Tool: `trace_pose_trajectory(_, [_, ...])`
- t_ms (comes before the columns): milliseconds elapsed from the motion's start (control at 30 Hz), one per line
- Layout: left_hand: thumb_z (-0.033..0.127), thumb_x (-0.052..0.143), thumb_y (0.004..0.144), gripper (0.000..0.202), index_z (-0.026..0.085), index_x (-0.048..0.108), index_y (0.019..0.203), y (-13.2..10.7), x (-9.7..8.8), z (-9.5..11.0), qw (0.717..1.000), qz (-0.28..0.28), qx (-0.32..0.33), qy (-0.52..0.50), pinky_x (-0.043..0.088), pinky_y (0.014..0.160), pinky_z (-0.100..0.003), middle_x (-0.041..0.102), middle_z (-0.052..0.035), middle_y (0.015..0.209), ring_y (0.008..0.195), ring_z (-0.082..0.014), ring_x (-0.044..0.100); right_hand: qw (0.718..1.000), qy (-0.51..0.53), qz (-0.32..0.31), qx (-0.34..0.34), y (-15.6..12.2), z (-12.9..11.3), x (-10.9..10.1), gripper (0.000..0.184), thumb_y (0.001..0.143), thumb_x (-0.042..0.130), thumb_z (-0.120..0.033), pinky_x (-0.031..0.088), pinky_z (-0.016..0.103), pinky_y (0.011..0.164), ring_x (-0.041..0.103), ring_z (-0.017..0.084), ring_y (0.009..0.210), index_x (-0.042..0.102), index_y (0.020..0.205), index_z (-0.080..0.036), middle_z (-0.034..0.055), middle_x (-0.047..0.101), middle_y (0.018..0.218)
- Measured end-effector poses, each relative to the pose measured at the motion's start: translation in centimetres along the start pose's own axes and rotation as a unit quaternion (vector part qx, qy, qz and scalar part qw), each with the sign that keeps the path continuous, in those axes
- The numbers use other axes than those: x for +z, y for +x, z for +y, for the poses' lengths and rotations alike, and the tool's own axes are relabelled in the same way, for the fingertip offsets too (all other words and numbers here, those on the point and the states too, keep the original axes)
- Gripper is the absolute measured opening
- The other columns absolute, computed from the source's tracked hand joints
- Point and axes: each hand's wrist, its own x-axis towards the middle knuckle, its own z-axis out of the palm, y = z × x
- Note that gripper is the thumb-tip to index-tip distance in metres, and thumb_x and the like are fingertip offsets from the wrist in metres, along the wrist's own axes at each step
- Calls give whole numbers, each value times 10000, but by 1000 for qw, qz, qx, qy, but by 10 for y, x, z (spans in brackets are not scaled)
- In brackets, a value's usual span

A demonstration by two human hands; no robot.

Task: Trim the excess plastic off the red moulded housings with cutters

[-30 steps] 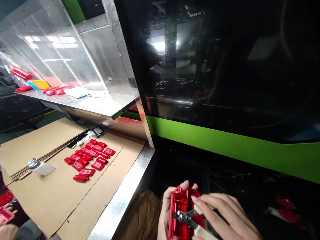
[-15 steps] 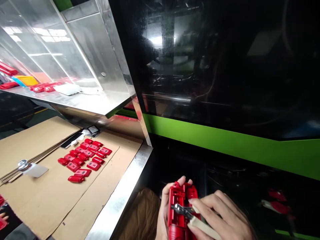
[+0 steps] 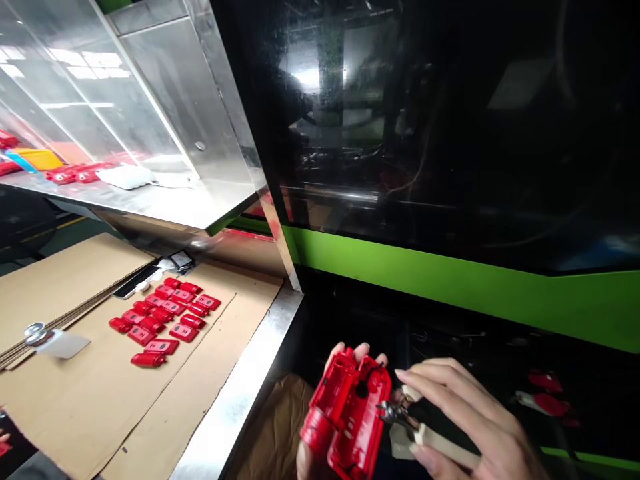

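While our left hand (image 3: 320,447) grips the red housing (image 3: 350,417) lower centre | right hand (image 3: 465,427) closed on cutters (image 3: 400,419), seemingly touching it

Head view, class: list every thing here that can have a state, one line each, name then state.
red plastic housing: held in the left hand, tilted, hollow side up.
cutters: gripped in the right hand, tips at the housing's edge.
small red parts: lying in rows on the cardboard.
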Motion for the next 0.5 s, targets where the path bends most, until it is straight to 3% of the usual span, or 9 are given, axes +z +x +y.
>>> trace_pose_trajectory(100, [702, 442, 885, 834, 161, 350, 1514, 4, -3, 5, 990, -91, -43, -100, 368, 1156, -503, 382, -182, 1550, 1464, -367, 312, 999, -16, 5, -48, 5, -1, -2, 409, 951, 582, -376, 547, 366, 873, 592, 248, 1085, 602, 1279, -132, 106, 644, 1135])
trace_pose_trajectory(233, [798, 157, 892, 985, 41, 428, 1462, 10, 5, 5, 983, -62, -65, -157, 223, 1231, -487, 533, -223, 1428, 1395, -360, 431, 994, -17, 46, -102, 26, -11, -1, 298, 994, 557, -341, 451, 386, 929, 606, 217, 1000, 680, 1173, -137, 61, 703, 1041])
trace_pose_trajectory(300, [766, 204, 915, 922, 56, 500, 1425, 12, 14, 4, 976, -53, -96, -190, 267, 1218, -432, 592, -199, 1371, 1351, -317, 488, 992, -32, 30, -116, 40, -19, -5, 293, 1024, 516, -340, 424, 381, 942, 619, 199, 976, 702, 1137, -145, 34, 725, 1017])
trace_pose_trajectory(433, [487, 425, 961, 594, 82, 573, 1371, 12, 30, 3, 959, -74, -135, -237, 357, 1135, -246, 632, -126, 1340, 1288, -175, 538, 986, -79, -30, -143, 60, -29, -17, 297, 1053, 441, -268, 399, 411, 953, 631, 196, 971, 712, 1097, -154, 8, 736, 1024])
trace_pose_trajectory(500, [478, 388, 991, 587, 47, 603, 1326, 12, 35, 3, 954, -93, -136, -250, 372, 1106, -208, 644, -114, 1328, 1279, -166, 551, 980, -92, -46, -172, 66, -29, -20, 294, 1053, 443, -272, 394, 419, 935, 629, 194, 949, 714, 1039, -159, 4, 733, 1003])
